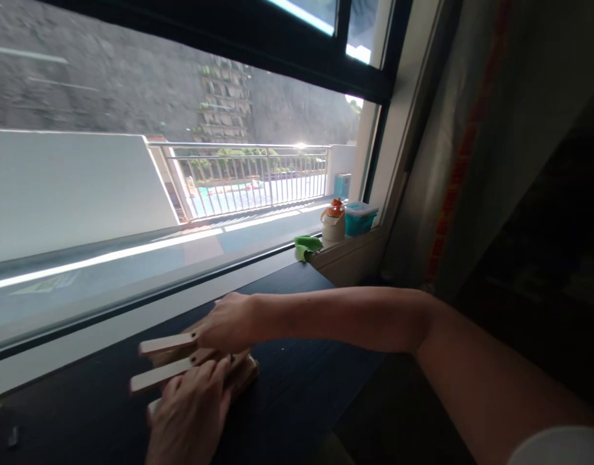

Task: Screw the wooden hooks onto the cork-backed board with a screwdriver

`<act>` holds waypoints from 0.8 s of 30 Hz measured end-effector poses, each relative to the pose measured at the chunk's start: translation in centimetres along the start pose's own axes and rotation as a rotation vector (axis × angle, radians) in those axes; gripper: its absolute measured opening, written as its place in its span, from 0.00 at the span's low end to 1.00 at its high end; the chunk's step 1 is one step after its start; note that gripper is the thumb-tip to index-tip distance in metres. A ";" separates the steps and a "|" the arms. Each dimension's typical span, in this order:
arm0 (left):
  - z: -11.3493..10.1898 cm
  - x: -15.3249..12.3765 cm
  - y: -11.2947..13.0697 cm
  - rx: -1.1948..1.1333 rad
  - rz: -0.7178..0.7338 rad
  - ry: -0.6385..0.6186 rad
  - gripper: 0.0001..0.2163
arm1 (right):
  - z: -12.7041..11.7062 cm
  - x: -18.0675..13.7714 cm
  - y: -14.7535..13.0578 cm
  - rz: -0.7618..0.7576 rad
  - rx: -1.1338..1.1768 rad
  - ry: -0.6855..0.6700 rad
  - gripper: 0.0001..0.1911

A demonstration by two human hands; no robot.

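A bundle of wooden slats [163, 376] lies on the dark table [297, 387] below the window. Two pale slat ends stick out to the left, with browner pieces [245, 373] beneath. My right hand [226, 323] reaches in from the right, its fingers closed round the end of the upper slat [167, 343]. My left hand [190, 410] comes up from the bottom edge and lies flat on top of the bundle, fingers stretched out over the lower slat. The parts of the bundle under both hands are hidden.
On the sill at the right stand a white jar with an orange lid [333, 223] and a teal box [359, 218], with a green cloth [307, 247] beside them. A curtain [471, 161] hangs at the right. A small dark object [13, 437] lies at the table's left.
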State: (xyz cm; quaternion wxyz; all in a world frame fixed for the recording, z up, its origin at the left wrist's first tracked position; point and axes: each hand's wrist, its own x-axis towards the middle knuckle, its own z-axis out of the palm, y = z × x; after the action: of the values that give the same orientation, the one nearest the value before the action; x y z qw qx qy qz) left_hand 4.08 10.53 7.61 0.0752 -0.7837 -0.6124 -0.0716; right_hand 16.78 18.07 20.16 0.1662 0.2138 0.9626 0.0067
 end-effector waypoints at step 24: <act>3.7 -2.5 -0.3 0.119 0.178 0.320 0.19 | -0.1 -0.4 0.3 -0.149 -0.159 0.038 0.12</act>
State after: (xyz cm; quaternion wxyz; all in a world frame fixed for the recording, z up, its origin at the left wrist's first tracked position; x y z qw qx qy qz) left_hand 3.22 9.01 3.50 0.2239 -0.8076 -0.5240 -0.1521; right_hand 17.17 18.17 20.35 0.1644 0.1277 0.9752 0.0745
